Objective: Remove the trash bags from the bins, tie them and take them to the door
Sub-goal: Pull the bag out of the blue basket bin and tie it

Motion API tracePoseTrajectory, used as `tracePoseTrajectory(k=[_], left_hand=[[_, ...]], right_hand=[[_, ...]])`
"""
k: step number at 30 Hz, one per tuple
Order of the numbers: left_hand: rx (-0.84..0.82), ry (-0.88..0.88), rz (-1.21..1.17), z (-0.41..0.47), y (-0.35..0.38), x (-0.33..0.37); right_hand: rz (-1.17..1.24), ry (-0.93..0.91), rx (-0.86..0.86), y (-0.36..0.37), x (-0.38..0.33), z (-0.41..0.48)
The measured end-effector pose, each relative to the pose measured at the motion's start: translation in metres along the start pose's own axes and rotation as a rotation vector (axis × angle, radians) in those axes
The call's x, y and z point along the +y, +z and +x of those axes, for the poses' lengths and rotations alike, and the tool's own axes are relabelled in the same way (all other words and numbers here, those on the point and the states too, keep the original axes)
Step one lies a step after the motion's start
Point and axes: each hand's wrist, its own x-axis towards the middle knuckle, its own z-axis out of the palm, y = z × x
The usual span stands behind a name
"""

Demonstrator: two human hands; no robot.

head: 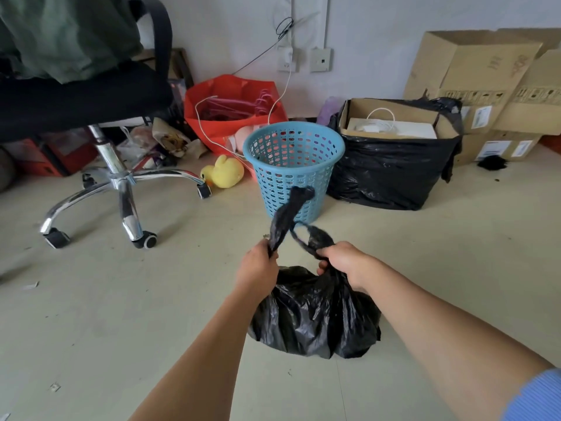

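A full black trash bag (315, 320) sits on the pale floor just in front of me. My left hand (258, 268) grips one twisted handle strip of the bag, which sticks up and to the right. My right hand (346, 262) grips the other strip, which loops up to the left. The two strips cross above my hands. Behind the bag stands a blue perforated plastic bin (293, 168) with no bag in it.
An office chair (118, 174) with a chrome wheeled base stands at the left. A cardboard box wrapped in black plastic (391, 168) sits right of the bin. Cardboard boxes (485, 83), a red bag (233, 110) and a yellow plush duck (223, 171) line the wall.
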Motion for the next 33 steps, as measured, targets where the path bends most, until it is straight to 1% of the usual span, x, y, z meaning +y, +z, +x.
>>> tracePoseTrajectory(k=[2,4,5,7,8,9,10,11,13,14,15,16,17,19,20,21,22,24,25,27,29,31,33], left_hand=[[-0.015,0.060,0.202,-0.003,0.004,-0.003],[-0.015,0.078,0.324,-0.006,0.005,0.001],[-0.010,0.086,0.375,-0.008,0.004,0.004],[-0.016,0.122,0.456,-0.011,0.001,0.008],[-0.019,0.146,0.490,-0.013,0.000,0.009],[-0.018,0.175,0.517,-0.015,0.001,0.009],[-0.019,0.211,0.540,-0.017,0.002,0.010],[-0.022,0.252,0.558,-0.018,0.005,0.009],[-0.048,0.325,0.585,-0.018,0.013,0.007],[-0.075,0.344,0.583,-0.017,0.017,0.007],[-0.108,0.332,0.541,-0.015,0.020,0.006],[-0.146,0.279,0.449,-0.013,0.022,0.004],[-0.196,0.178,0.295,-0.010,0.023,0.001],[-0.315,-0.087,-0.178,-0.007,0.017,-0.002],[-0.353,-0.203,-0.417,-0.007,0.013,-0.004],[-0.386,-0.291,-0.609,-0.006,0.008,-0.008],[-0.414,-0.347,-0.751,-0.007,0.005,-0.011],[-0.420,-0.417,-0.886,-0.007,0.003,-0.017],[-0.409,-0.457,-0.913,-0.006,0.004,-0.018],[-0.377,-0.540,-0.986,-0.005,0.006,-0.020],[-0.370,-0.562,-1.030,-0.002,0.004,-0.022],[-0.407,-0.596,-1.017,-0.002,-0.003,-0.024],[-0.460,-0.610,-1.062,-0.005,-0.009,-0.021]], right_hand=[[-0.216,-0.043,-0.049,0.003,0.005,-0.003],[-0.347,-0.073,-0.115,0.006,0.005,-0.008],[-0.338,-0.057,-0.174,0.006,0.004,-0.010],[-0.170,0.042,-0.398,0.001,-0.001,-0.016],[-0.073,0.067,-0.524,-0.002,-0.004,-0.016],[-0.008,0.074,-0.603,-0.005,-0.006,-0.015],[0.015,0.067,-0.604,-0.008,-0.009,-0.014],[0.013,0.063,-0.567,-0.009,-0.011,-0.010],[-0.039,0.074,-0.382,-0.004,-0.012,-0.006],[-0.038,0.068,-0.256,-0.002,-0.008,0.002],[-0.020,0.047,-0.159,-0.003,-0.004,0.008],[0.040,0.054,-0.109,-0.004,-0.002,0.013],[0.138,0.083,-0.106,-0.005,-0.001,0.013],[0.364,0.121,-0.209,-0.011,-0.002,0.008],[0.427,0.117,-0.266,-0.014,-0.003,0.007],[0.463,0.103,-0.315,-0.016,-0.005,0.006],[0.484,0.079,-0.361,-0.016,-0.007,0.005],[0.449,0.045,-0.411,-0.015,-0.012,0.004],[0.371,0.047,-0.424,-0.013,-0.014,0.004],[0.117,0.051,-0.429,-0.011,-0.013,0.002],[-0.112,0.030,-0.420,-0.009,-0.010,-0.003],[-0.259,-0.047,-0.297,-0.009,-0.004,-0.002],[-0.276,-0.182,-0.131,-0.009,0.001,-0.003]])
